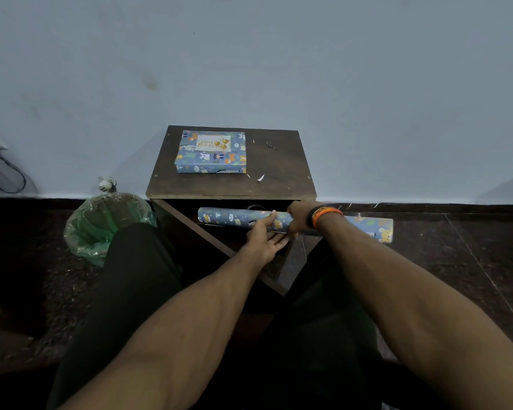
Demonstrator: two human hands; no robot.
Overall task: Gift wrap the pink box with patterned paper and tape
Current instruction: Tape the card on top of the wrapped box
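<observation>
The box [211,152] sat on the small desk [279,170], all covered in blue animal paper with a card on top. Lower down, the right hand [298,216] gripped the paper roll [234,217], probably to put it away. The left hand's [264,238] fingers [279,239] lay straight under it, holding nothing.

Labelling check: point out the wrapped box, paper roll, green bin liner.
Blue patterned wrapped box [211,153]: head view, top face.
Blue patterned paper roll [228,216]: head view, left stretch.
Green plastic bin liner [86,232]: head view, near side.
</observation>
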